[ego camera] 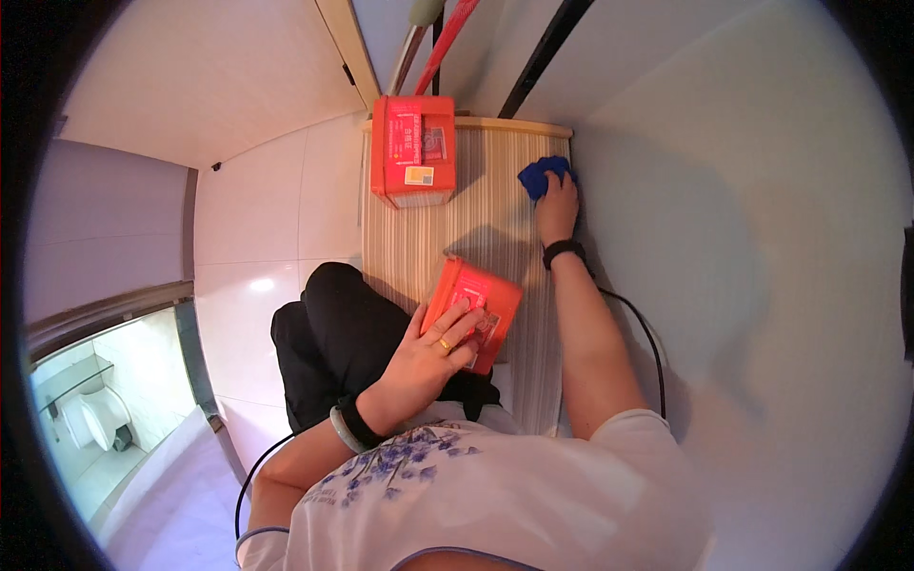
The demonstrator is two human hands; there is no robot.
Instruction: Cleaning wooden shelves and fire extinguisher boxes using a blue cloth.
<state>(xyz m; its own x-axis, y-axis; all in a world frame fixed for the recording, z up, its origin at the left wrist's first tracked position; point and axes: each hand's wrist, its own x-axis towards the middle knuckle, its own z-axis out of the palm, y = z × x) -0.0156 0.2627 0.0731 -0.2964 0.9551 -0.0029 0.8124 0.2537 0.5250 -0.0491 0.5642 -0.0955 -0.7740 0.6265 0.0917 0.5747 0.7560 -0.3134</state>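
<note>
My left hand (446,339), with a gold-coloured ring, is spread over a red-orange box (505,296) and holds it. That box is tilted in front of my body, close to my black-trousered legs. At the far right of a striped bench top (493,185), my right hand (558,207) grips a crumpled blue cloth (534,180) against the surface, next to the wall. A second red-orange box (444,114) with printed labels stands at the bench's far left. My left fingers cover part of the near box's label.
Behind the bench's wooden edge (514,126) rise a red pole (446,46), a metal pole (407,61) and a black bar (546,57). A pale wall (714,250) borders the right side. To the left lie floor tiles (246,307) and a doorway with a toilet (96,417). Black cables (653,346) run beside my arms.
</note>
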